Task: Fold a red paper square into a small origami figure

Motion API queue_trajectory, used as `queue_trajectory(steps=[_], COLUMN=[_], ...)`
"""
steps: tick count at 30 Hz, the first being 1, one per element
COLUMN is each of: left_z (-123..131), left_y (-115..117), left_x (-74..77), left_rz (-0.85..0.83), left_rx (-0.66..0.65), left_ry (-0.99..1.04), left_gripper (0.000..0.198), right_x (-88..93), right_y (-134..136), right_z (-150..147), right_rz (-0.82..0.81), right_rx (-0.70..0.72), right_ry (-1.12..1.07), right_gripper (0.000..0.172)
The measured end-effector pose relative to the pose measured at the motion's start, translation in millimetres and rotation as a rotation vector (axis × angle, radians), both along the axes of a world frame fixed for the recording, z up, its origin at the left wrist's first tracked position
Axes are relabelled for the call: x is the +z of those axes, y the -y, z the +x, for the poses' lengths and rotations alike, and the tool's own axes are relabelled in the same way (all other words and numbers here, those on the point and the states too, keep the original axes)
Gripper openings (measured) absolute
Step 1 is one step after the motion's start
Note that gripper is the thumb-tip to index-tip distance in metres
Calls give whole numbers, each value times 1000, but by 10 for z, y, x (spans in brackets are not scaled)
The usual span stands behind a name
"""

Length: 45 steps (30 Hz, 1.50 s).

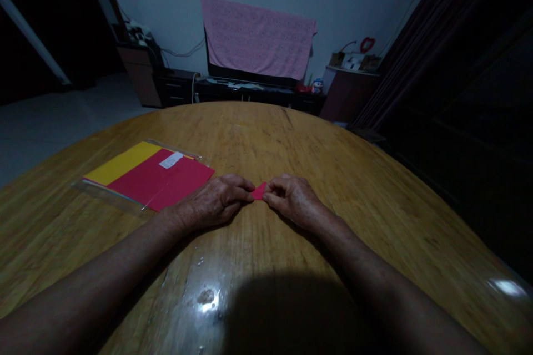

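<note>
Two bare hands, resting on a round, varnished, yellow-brown wooden desk (pixel 250 138), fingertips near each other. One small, bright pinkish-red, pointed piece of paper (pixel 259 191), located in the gap between the two grips, partly covered by fingers at either side; its folds too small to tell. Left hand (pixel 225 197): grip pinched on the left end of the paper, fingers bunched, palm down. Right hand (pixel 293 199): grip pinched on the right edge, thumb below and curled fingers above. One flat, clear plastic sleeve (pixel 127 203), left of the left grip, lying aslant on the desk and reaching close to the left wrist. Contents of same: one bright yellow paper sheet (pixel 127 162), on the side farther from the grip; one crimson-red paper sheet (pixel 156 186), on the side nearer it. One white printed label (pixel 170 160), upon the red portion, wording illegible. Beyond the grips, past the far edge of the desk: one pink patterned cloth (pixel 258 39), draped over a dark panel; one low black cabinet (pixel 177 89) with drawers, below and left of the cloth.
</note>
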<state>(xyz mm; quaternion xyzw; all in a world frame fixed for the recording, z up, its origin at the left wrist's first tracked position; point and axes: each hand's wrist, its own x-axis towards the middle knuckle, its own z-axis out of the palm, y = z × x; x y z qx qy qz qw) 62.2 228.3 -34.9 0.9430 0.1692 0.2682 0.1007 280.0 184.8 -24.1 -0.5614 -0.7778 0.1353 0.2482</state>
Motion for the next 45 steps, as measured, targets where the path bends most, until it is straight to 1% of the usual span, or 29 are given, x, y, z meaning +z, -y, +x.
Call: queue_trajectory(steps=[4, 8, 15, 20, 23, 26, 31, 38, 43, 45], left_z=[-15, -18, -54, -23, 34, 76, 88, 94, 81, 79], left_y=[-5, -13, -26, 36, 79, 90, 80, 85, 71, 75], left_x=[-14, -7, -14, -21, -24, -45, -55, -49, -64, -53], left_rz=[7, 12, 4, -22, -27, 27, 67, 85, 55, 38], left_rx=[19, 1, -25, 48, 41, 29, 29, 40, 50, 56], left_ry=[11, 20, 47, 79, 110, 53, -49, -46, -53, -63], left_gripper=[27, 29, 30, 25, 27, 32, 27, 28, 30, 30], right_x=[5, 21, 56, 60, 55, 52, 45, 60, 93, 92], right_y=[-2, -6, 1, 0, -3, -3, -8, -11, 1, 1], right_z=[-4, 6, 20, 21, 21, 21, 26, 21, 96, 150], right_rz=[-4, -29, -43, -53, -65, -62, -64, -65, -134, -180], right_rx=[5, 18, 28, 20, 21, 24, 23, 28, 52, 18], right_ry=[9, -3, -3, -15, -33, -53, -50, -45, -41, -63], right_gripper=[14, 12, 13, 10, 10, 9, 8, 8, 15, 14])
